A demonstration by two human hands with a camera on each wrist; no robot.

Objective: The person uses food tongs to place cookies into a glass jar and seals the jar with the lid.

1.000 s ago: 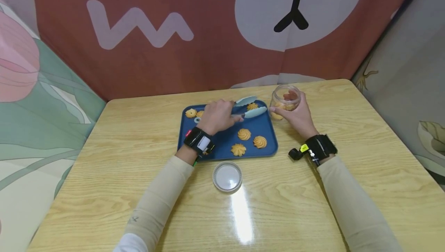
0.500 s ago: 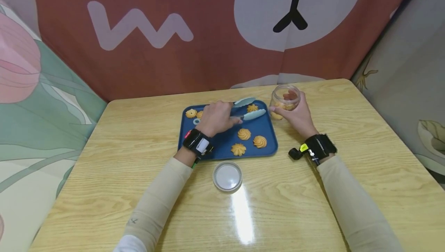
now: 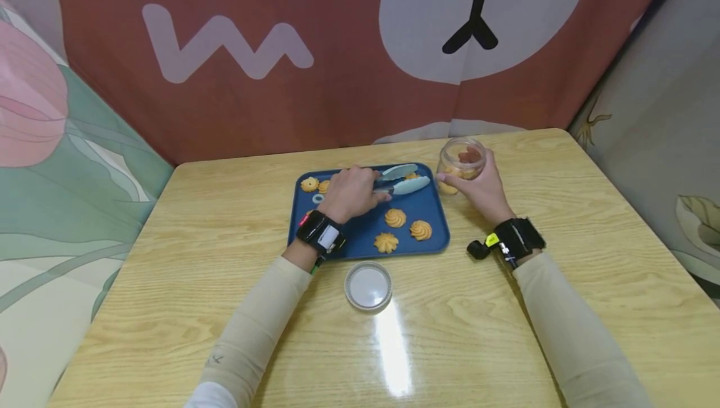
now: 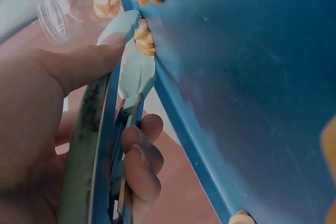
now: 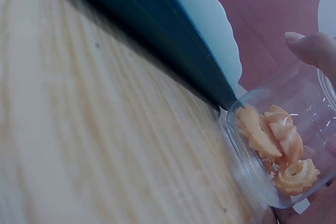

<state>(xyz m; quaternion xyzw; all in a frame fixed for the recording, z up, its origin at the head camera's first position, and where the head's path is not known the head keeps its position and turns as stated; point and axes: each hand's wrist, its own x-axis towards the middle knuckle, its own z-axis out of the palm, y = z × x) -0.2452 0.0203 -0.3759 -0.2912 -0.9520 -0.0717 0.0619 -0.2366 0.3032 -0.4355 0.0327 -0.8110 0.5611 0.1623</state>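
While the left grip [image 3: 351, 192] pinches the tongs [image 3: 410, 185], their far tip [image 3: 399, 171] has just swung in over a cookie [image 4: 144, 38] to that grip's right, so it looks nearly caught; can't tell if both tips touch. Right grip [image 3: 486, 189]'s curled round a jar [image 3: 447, 161] of cookies [image 5: 296, 177], just past the tongs. Under the left grip there's a tray [image 3: 365, 233] on the wood counter [image 3: 225, 239], lid [image 3: 368, 285] on the near side, bear cloth [image 3: 354, 102] behind.

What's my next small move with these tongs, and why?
Probably squeeze the metal tongs with pale-blue tips: in your left hand, their spread tips show either side of a golden ridged cookie, while your right hand holds the open clear jar beside the blue rectangular tray.
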